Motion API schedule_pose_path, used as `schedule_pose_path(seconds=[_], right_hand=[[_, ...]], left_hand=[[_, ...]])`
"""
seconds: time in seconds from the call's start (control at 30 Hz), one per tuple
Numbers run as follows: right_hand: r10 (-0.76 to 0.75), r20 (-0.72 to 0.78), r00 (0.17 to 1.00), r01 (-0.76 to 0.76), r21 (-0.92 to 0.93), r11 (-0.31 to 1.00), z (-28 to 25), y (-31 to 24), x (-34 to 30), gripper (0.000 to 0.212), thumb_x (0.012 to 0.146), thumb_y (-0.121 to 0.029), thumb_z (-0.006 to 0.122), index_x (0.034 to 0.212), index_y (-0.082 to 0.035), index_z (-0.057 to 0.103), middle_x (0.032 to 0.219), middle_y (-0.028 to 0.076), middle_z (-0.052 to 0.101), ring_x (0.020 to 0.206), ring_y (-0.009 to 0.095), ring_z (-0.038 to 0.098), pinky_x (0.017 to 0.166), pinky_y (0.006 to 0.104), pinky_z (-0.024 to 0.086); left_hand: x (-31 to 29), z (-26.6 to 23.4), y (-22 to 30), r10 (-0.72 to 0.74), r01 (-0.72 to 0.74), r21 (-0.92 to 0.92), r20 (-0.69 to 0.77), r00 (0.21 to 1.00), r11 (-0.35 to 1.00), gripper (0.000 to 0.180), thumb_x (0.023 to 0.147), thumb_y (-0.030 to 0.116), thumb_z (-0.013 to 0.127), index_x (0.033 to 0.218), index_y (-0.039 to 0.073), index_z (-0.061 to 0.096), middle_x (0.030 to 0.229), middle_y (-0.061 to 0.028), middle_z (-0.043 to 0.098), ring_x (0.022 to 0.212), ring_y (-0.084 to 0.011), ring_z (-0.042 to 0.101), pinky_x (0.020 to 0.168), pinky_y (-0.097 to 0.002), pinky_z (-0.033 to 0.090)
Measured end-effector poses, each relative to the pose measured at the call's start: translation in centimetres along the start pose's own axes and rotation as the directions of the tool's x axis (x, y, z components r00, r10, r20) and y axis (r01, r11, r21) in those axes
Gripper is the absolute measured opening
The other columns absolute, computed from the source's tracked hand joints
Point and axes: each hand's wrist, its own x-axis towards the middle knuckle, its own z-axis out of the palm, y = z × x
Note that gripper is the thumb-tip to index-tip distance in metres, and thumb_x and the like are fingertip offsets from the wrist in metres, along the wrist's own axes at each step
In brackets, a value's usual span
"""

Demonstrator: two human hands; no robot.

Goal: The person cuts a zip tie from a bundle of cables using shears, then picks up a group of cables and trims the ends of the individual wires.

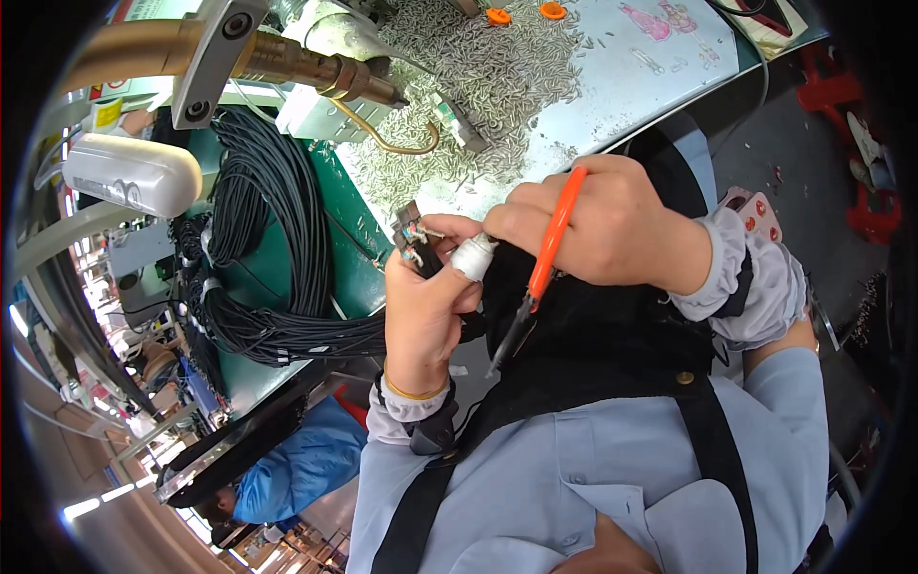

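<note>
We note our left hand (pixel 421 316) gripping a small cable connector (pixel 417 241) upright for access; our right hand (pixel 598 225), touching it, grasps orange-handled pliers (pixel 543 263), tips hanging down, parked.

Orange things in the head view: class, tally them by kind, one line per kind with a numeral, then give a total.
Orange-handled pliers, held in the right hand: 1
Small orange round pieces at the far edge of the bench: 2
Total: 3
</note>
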Motion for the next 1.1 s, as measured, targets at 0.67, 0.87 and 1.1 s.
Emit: schedule_pose_path(seconds=[0.67, 0.87, 1.1], right_hand=[[0.539, 0.541, 0.646, -0.761, 0.399, 0.512, -1.3, -2.4, -0.7, 0.018, 0.080, -0.014, 0.061, 0.072, -0.001, 0.050, 0.050, 0.005, 0.049, 0.046, 0.009, 0.052, 0.043, 0.0237, 0.041], [0.516, 0.616, 0.596, -0.803, 0.430, 0.413, -0.5, -2.8, -0.9, 0.024, 0.080, -0.018, 0.062, 0.067, -0.002, 0.049, 0.043, 0.004, 0.043, 0.041, 0.008, 0.049, 0.040, 0.0249, 0.038], [0.646, 0.630, 0.431, -0.791, 0.609, -0.066, 0.3, -1.0, 0.7, 0.023, 0.083, -0.019, 0.058, 0.072, -0.001, 0.049, 0.048, 0.002, 0.046, 0.040, 0.008, 0.046, 0.038, 0.0242, 0.036]], left_hand=[[-0.4, 1.1, -0.8, 0.242, -0.247, 0.000, -0.189, 0.952, 0.969, 0.017, 0.073, -0.004, 0.059, 0.089, -0.001, 0.055, 0.076, -0.0027, 0.054, 0.059, -0.0052, 0.046, 0.049, -0.0178, 0.034], [0.2, 1.2, -0.5, 0.294, -0.258, 0.196, -0.187, 0.937, 0.946, 0.013, 0.077, 0.001, 0.058, 0.089, 0.001, 0.053, 0.071, -0.0007, 0.048, 0.048, -0.0033, 0.034, 0.040, -0.0183, 0.022], [6.1, -1.1, 0.9, 0.110, -0.096, -0.242, 0.044, 0.993, 0.965, 0.013, 0.078, 0.001, 0.056, 0.091, 0.001, 0.054, 0.067, 0.0021, 0.046, 0.047, -0.0022, 0.031, 0.041, -0.0166, 0.022]])
